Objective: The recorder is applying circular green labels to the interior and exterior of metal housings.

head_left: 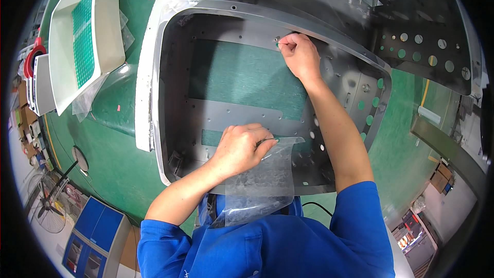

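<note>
A grey metal housing (242,110), with large rectangular cutouts and many small holes and studs, lies in front of me. At its far panel, my right hand (301,57) is closed in a pinch on a small green piece (278,45), right by a stud or hole; the piece's exact kind is too small to tell. Near the housing's front, my left hand (241,146) grips a clear plastic bag (261,188) by its upper edge, and the bag hangs down over the front rim. A speck of green shows at the left fingertips.
A white foam edge (149,77) runs along the housing's left side. Further left stands a cream tray (110,25) with a green textured sheet (83,36). Another dark metal panel with round holes (427,36) stands at the far right. A fan (47,203) is at lower left.
</note>
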### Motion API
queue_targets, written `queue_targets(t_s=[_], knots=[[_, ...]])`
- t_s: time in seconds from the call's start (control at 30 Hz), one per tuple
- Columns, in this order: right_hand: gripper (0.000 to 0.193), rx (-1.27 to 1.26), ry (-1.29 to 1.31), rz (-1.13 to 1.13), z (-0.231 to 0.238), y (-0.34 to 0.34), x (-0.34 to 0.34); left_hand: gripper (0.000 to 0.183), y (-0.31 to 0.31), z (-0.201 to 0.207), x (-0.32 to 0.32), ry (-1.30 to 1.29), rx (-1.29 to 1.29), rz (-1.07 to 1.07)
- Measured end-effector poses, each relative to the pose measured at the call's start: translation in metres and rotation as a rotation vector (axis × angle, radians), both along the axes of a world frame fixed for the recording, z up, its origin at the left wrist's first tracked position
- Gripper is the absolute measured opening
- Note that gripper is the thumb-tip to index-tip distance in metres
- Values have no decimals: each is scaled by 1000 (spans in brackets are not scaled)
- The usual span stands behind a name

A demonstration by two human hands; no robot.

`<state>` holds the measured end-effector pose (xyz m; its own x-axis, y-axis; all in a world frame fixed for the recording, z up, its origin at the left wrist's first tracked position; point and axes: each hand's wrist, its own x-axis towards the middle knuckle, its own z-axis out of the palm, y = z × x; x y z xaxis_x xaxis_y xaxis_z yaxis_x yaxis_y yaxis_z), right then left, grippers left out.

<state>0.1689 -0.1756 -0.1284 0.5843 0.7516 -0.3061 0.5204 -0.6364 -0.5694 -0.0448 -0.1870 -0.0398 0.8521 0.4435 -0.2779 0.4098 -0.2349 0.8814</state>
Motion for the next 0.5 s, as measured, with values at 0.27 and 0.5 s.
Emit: queue_targets(t_s=[0.27, 0.5], knots=[[8, 100, 44, -85, -2, -3, -5, 12, 1, 1, 1, 6, 8, 3], [18, 377, -206, 93, -12, -20, -13, 11, 4, 2, -1, 18, 0, 79]])
